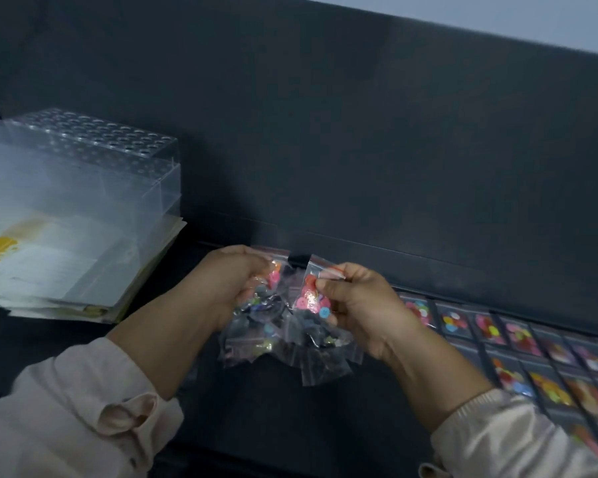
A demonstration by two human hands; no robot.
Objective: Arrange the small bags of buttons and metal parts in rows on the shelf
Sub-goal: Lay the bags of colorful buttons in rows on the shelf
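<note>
Cream sleeves (83, 408) closest in, cuffs ending mid-forearm. Dark shelf (273, 436) under them.

Left hand (232, 288) and right hand (363, 305) are over the shelf with a bundle of small bags (287, 339) between them. They're clear zip bags of mixed coloured buttons, plus darker contents I can't identify through the blur. Can't tell if the bundle's bottom edge touches the shelf.

Left fingers (256, 263) are curled around the bundle's top left corner, gripping it. Right fingers (332, 288) pinch a single bag (309, 294) at the bundle's top right. It holds red and pink buttons and one blue, my thumb is on its front face, and its red zip strip sits at my fingertips. Can't tell if that bag is free of the bundle or touching it.

Right of the bundle: laid-out bags (518, 343) flat on the shelf in rows, edge to edge, coloured buttons in each. The rows run out of frame.

Left of the bundle: stack of papers (66, 270) on the shelf, yellow mark on the top sheet.

Behind-left of the bundle: clear acrylic block (94, 146) over the far part of the papers, its top drilled with a grid of round holes. Can't tell if it rests on them.

Behind the bundle: dark back panel (359, 132), plain, full width.
</note>
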